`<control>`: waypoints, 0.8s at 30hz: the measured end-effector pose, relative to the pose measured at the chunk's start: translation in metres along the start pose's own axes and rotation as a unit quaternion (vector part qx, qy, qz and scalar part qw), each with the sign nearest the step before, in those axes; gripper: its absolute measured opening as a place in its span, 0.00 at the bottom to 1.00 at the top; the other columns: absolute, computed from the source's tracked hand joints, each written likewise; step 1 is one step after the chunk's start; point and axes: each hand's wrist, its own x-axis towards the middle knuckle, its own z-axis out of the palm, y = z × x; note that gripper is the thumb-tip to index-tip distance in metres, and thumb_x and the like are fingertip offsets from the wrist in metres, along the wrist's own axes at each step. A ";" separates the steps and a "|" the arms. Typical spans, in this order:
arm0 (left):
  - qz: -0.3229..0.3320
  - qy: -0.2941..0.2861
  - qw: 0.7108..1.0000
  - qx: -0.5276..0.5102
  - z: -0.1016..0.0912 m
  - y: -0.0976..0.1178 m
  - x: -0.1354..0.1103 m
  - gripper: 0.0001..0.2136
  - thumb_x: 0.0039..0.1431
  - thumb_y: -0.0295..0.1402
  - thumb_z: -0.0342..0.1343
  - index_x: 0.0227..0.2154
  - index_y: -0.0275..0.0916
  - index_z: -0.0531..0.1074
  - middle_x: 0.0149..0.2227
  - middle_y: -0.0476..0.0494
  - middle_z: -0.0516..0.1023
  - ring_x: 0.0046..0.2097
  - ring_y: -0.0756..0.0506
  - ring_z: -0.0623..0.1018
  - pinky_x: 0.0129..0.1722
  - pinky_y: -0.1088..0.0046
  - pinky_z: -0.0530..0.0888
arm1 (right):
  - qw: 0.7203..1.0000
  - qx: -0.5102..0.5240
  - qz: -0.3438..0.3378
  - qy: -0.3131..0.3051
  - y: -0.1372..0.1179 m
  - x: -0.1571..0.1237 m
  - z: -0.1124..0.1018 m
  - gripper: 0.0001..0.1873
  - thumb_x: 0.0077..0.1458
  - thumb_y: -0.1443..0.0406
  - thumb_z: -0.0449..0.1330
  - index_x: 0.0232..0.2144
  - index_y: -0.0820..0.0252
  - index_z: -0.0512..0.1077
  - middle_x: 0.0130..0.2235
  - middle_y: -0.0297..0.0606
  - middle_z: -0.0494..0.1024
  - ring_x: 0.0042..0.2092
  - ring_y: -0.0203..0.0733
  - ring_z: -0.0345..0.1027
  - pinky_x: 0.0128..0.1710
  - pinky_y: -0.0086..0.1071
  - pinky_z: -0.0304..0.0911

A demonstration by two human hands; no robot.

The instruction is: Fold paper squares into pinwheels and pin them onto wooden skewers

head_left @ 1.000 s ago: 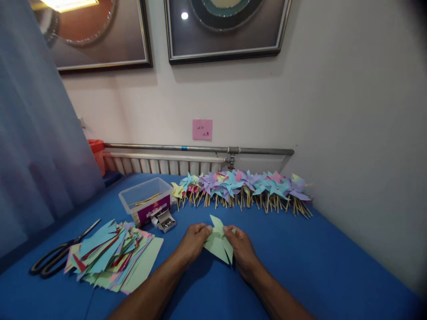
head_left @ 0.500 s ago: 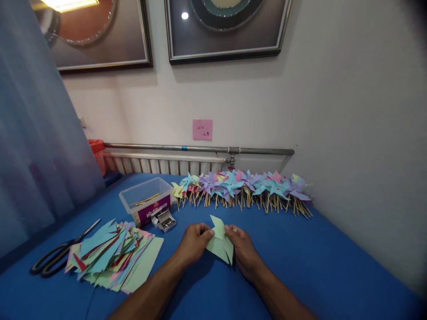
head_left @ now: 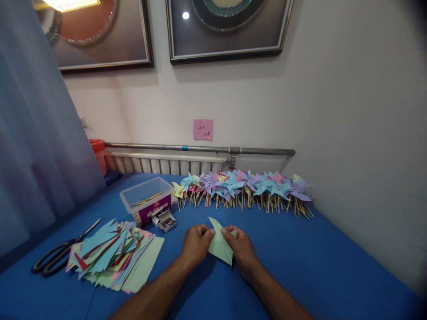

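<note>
A light green cut paper square [head_left: 220, 243] is held between both hands just above the blue table [head_left: 316, 266]. My left hand [head_left: 196, 242] pinches its left side with fingers closed. On the paper's right side my right hand [head_left: 240, 249] pinches it, folding a corner toward the middle. One point of the paper sticks up between the thumbs. To the left lies a pile of coloured cut paper squares [head_left: 113, 255].
A row of finished paper pinwheels on sticks [head_left: 243, 189] lies along the wall. A clear plastic box [head_left: 147, 202] and a small open box of pins [head_left: 165, 221] sit left of centre. Black scissors [head_left: 63, 252] lie at the far left, by a curtain.
Both hands have drawn slightly closer together on the green paper, folding its flaps further inward. Nothing else on the table has moved.
</note>
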 end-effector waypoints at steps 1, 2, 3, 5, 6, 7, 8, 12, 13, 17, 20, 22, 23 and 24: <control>-0.001 0.005 1.000 0.004 0.001 0.000 0.000 0.13 0.55 0.40 0.53 0.21 0.37 0.70 0.19 0.52 0.66 0.25 0.51 0.64 0.26 0.74 0.57 | 1.000 -0.008 0.000 0.004 0.000 0.000 0.000 0.24 0.41 0.46 0.71 0.27 0.58 0.71 0.21 0.29 0.74 0.23 0.35 0.63 0.24 0.28 0.58; -0.003 0.009 1.000 0.008 0.002 -0.001 0.000 0.13 0.55 0.40 0.53 0.21 0.37 0.70 0.19 0.52 0.67 0.25 0.51 0.64 0.26 0.74 0.57 | 1.000 -0.015 0.000 0.010 0.001 0.000 0.001 0.23 0.41 0.47 0.70 0.27 0.58 0.71 0.21 0.30 0.74 0.23 0.36 0.64 0.24 0.28 0.58; -0.006 0.013 1.000 0.009 0.002 -0.001 0.000 0.13 0.55 0.40 0.53 0.21 0.37 0.70 0.19 0.52 0.67 0.25 0.51 0.64 0.26 0.74 0.57 | 1.000 -0.020 0.000 0.016 0.001 0.000 0.001 0.23 0.42 0.47 0.70 0.27 0.58 0.71 0.21 0.30 0.74 0.23 0.36 0.64 0.24 0.28 0.58; -0.009 0.017 1.000 0.007 0.003 -0.001 -0.001 0.14 0.55 0.40 0.53 0.21 0.37 0.70 0.19 0.52 0.67 0.24 0.50 0.64 0.25 0.74 0.57 | 1.000 -0.020 0.001 0.022 0.002 0.000 0.002 0.22 0.42 0.48 0.70 0.27 0.58 0.71 0.21 0.30 0.74 0.23 0.36 0.64 0.24 0.29 0.58; -0.011 0.019 1.000 0.006 0.003 -0.001 -0.001 0.14 0.55 0.40 0.53 0.21 0.37 0.70 0.19 0.52 0.67 0.24 0.50 0.64 0.25 0.74 0.57 | 1.000 -0.017 0.002 0.023 0.003 0.000 0.002 0.22 0.41 0.48 0.70 0.27 0.57 0.71 0.21 0.30 0.74 0.23 0.37 0.65 0.24 0.29 0.59; -0.012 0.021 1.000 0.005 0.003 0.000 -0.001 0.14 0.55 0.41 0.52 0.20 0.37 0.70 0.19 0.52 0.67 0.24 0.50 0.64 0.25 0.74 0.58 | 1.000 -0.014 0.004 0.022 0.004 0.000 0.002 0.21 0.41 0.49 0.71 0.27 0.57 0.70 0.21 0.29 0.75 0.23 0.37 0.65 0.24 0.29 0.59; -0.011 0.022 1.000 0.005 0.003 0.000 -0.001 0.14 0.55 0.41 0.53 0.20 0.37 0.70 0.19 0.51 0.67 0.24 0.50 0.65 0.25 0.74 0.58 | 1.000 -0.011 0.005 0.020 0.005 0.001 0.002 0.21 0.41 0.50 0.71 0.28 0.57 0.70 0.21 0.29 0.75 0.23 0.37 0.65 0.24 0.29 0.59; -0.015 0.029 0.999 -0.002 0.003 0.001 -0.001 0.14 0.54 0.41 0.53 0.20 0.37 0.70 0.19 0.51 0.68 0.25 0.50 0.65 0.25 0.74 0.58 | 1.000 -0.009 -0.003 0.017 0.007 0.002 0.002 0.22 0.39 0.51 0.71 0.29 0.57 0.69 0.21 0.28 0.74 0.22 0.36 0.64 0.23 0.29 0.59; -0.016 0.029 0.999 -0.004 0.003 0.001 -0.001 0.14 0.54 0.40 0.53 0.20 0.37 0.70 0.19 0.51 0.68 0.25 0.50 0.66 0.25 0.74 0.58 | 1.000 -0.010 -0.008 0.017 0.007 0.002 0.002 0.22 0.39 0.51 0.71 0.29 0.57 0.69 0.22 0.28 0.74 0.22 0.36 0.65 0.23 0.29 0.59; -0.009 0.033 0.999 0.009 0.003 0.001 -0.001 0.14 0.55 0.40 0.53 0.19 0.38 0.69 0.19 0.51 0.69 0.25 0.50 0.66 0.25 0.74 0.58 | 0.999 -0.038 -0.026 0.028 0.007 0.004 0.002 0.21 0.40 0.52 0.70 0.31 0.56 0.69 0.22 0.28 0.74 0.23 0.37 0.66 0.23 0.29 0.61; -0.005 0.038 0.999 0.031 0.003 0.003 -0.003 0.14 0.56 0.41 0.54 0.20 0.37 0.71 0.20 0.50 0.70 0.25 0.50 0.67 0.26 0.74 0.58 | 0.995 -0.080 -0.035 0.040 0.006 0.004 0.002 0.20 0.41 0.52 0.68 0.31 0.56 0.69 0.22 0.28 0.73 0.22 0.39 0.66 0.22 0.30 0.60; -0.006 0.041 0.998 0.041 0.004 0.003 -0.004 0.14 0.56 0.41 0.54 0.21 0.37 0.72 0.20 0.50 0.71 0.25 0.50 0.67 0.26 0.74 0.58 | 0.992 -0.106 -0.043 0.048 0.006 0.004 0.002 0.19 0.42 0.52 0.66 0.31 0.56 0.68 0.21 0.29 0.73 0.22 0.40 0.66 0.22 0.31 0.61; -0.006 0.041 0.998 0.041 0.004 0.003 -0.004 0.14 0.56 0.41 0.54 0.21 0.37 0.72 0.20 0.50 0.71 0.25 0.50 0.67 0.26 0.74 0.58 | 0.991 -0.117 -0.050 0.051 0.005 0.004 0.002 0.18 0.43 0.52 0.65 0.31 0.56 0.68 0.21 0.29 0.73 0.23 0.40 0.67 0.22 0.31 0.61; -0.004 0.041 0.998 0.040 0.005 0.003 -0.004 0.14 0.56 0.41 0.54 0.21 0.37 0.72 0.20 0.50 0.71 0.25 0.50 0.67 0.26 0.74 0.58 | 0.989 -0.128 -0.059 0.055 0.005 0.003 0.002 0.17 0.43 0.52 0.65 0.31 0.56 0.68 0.22 0.29 0.74 0.23 0.40 0.67 0.22 0.31 0.62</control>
